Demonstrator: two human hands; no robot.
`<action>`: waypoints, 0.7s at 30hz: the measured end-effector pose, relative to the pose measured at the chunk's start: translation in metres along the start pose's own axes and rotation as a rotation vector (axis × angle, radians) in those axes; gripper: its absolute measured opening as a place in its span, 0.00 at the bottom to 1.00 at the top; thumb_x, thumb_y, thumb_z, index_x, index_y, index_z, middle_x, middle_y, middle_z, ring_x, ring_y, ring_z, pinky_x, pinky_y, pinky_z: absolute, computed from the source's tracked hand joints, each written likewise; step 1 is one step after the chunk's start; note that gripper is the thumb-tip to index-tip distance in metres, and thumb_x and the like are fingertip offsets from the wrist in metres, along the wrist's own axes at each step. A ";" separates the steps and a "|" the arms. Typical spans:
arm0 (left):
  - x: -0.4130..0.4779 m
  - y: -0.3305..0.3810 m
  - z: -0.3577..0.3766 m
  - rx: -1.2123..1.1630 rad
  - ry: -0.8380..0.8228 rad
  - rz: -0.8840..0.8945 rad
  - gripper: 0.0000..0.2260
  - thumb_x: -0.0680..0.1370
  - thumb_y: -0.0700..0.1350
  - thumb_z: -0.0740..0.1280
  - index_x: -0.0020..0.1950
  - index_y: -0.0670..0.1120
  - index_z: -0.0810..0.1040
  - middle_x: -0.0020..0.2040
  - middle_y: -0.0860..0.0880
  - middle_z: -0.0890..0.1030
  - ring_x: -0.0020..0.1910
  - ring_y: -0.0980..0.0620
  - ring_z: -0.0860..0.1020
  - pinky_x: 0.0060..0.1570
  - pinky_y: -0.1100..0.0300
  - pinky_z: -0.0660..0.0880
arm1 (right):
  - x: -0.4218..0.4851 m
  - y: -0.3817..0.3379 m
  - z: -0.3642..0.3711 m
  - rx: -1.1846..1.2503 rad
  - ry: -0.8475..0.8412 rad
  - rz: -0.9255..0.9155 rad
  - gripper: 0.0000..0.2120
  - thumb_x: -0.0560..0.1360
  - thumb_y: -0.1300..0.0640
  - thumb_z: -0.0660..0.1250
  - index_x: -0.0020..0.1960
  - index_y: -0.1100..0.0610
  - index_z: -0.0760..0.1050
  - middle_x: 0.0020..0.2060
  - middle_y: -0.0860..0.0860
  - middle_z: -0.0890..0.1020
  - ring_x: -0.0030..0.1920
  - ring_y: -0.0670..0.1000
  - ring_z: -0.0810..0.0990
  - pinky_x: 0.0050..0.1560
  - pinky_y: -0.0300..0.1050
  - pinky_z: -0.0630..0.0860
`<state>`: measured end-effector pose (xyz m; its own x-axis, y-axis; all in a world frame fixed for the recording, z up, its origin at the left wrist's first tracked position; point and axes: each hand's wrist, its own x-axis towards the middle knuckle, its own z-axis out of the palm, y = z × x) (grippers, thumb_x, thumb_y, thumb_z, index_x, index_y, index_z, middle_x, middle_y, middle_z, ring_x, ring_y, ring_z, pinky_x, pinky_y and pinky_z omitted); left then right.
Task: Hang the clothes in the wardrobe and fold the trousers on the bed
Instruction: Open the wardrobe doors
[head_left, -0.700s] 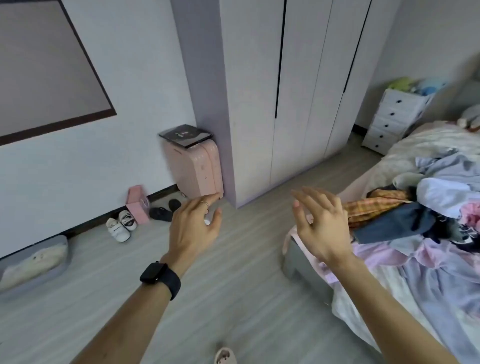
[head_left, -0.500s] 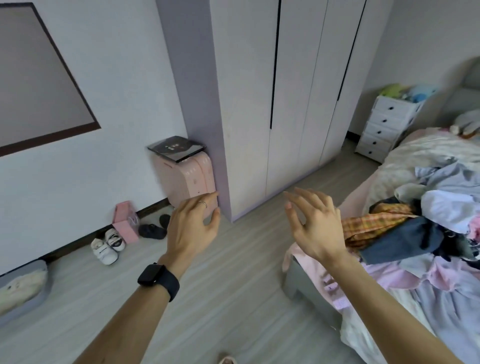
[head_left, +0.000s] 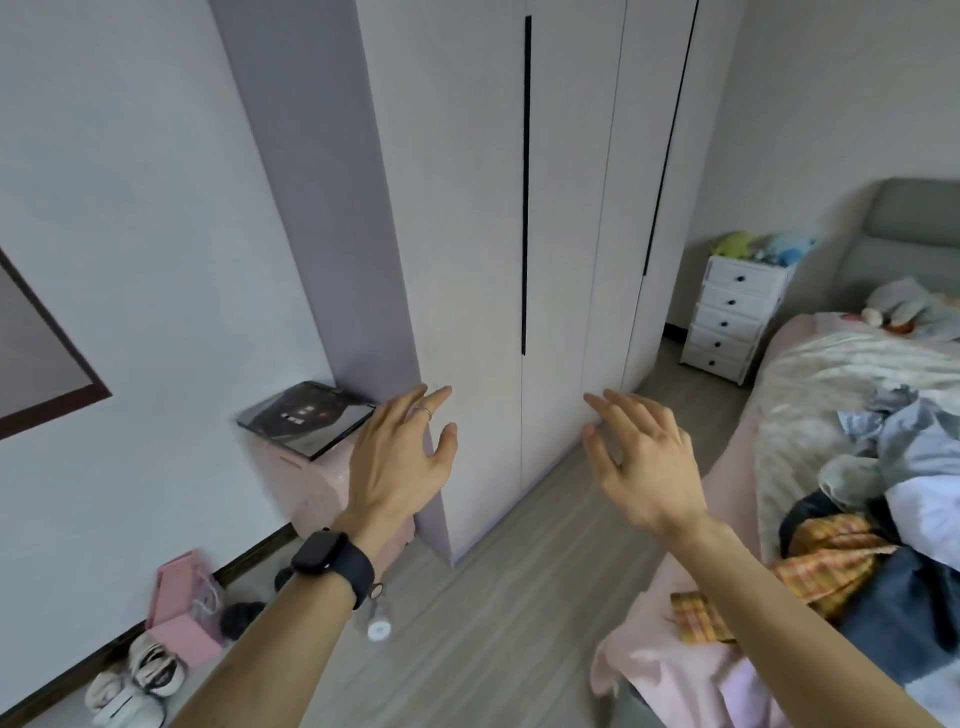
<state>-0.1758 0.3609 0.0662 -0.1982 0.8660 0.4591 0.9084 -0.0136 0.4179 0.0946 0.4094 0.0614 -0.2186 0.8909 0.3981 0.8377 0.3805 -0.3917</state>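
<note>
View from the head camera. The left grip (head_left: 397, 462) and the right grip (head_left: 649, 467) were both raised in front of the person, backs toward the camera, fingers spread wide and holding nothing. The left grip carried a ring (head_left: 426, 413) on one finger and a dark smartwatch (head_left: 332, 558) at the wrist.

Directly beyond both grips stood the white wardrobe (head_left: 478, 260), its doors closed. A dark vertical handle strip (head_left: 525, 182) ran above the gap between the two grips. The fingertips of the left grip overlapped the wardrobe's near corner in the view; whether they touched it could not be told.

To the right of the right grip lay the bed (head_left: 831, 374), with a heap of clothes (head_left: 909, 509) on it, well apart from that grip. An orange plaid garment (head_left: 826, 566) lay at the heap's near edge, beside the right forearm. Which pieces were trousers could not be told.

Left of the left grip, against the wardrobe's side, stood a pink suitcase (head_left: 317, 483) with a dark flat device (head_left: 306, 415) on top. Below the left forearm, on the floor (head_left: 519, 597), were a pink bag (head_left: 182, 608) and pale shoes (head_left: 135, 680). Far beyond the right grip stood a white chest of drawers (head_left: 732, 317) topped with plush toys (head_left: 763, 247).
</note>
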 end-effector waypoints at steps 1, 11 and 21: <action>0.019 -0.004 0.006 -0.002 -0.017 0.013 0.21 0.81 0.50 0.66 0.74 0.53 0.73 0.73 0.50 0.73 0.71 0.47 0.71 0.69 0.49 0.69 | 0.017 0.002 0.007 -0.002 0.001 0.007 0.22 0.82 0.43 0.57 0.75 0.44 0.69 0.75 0.46 0.70 0.76 0.53 0.62 0.71 0.57 0.64; 0.220 -0.024 0.101 -0.012 -0.034 0.028 0.22 0.81 0.54 0.62 0.76 0.58 0.70 0.76 0.54 0.69 0.73 0.52 0.67 0.71 0.50 0.67 | 0.201 0.051 0.084 0.054 0.048 0.043 0.23 0.82 0.40 0.55 0.75 0.44 0.68 0.75 0.46 0.70 0.76 0.51 0.62 0.71 0.57 0.65; 0.394 -0.019 0.192 0.073 0.083 0.043 0.20 0.80 0.52 0.66 0.72 0.54 0.76 0.71 0.53 0.75 0.71 0.50 0.68 0.70 0.46 0.66 | 0.374 0.119 0.139 0.049 -0.037 0.101 0.23 0.83 0.40 0.53 0.77 0.40 0.64 0.78 0.43 0.63 0.78 0.51 0.55 0.74 0.56 0.58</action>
<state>-0.2007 0.7986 0.0885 -0.1855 0.8208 0.5402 0.9406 -0.0106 0.3392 0.0431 0.8224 0.0479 -0.1537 0.9335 0.3239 0.8309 0.2995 -0.4689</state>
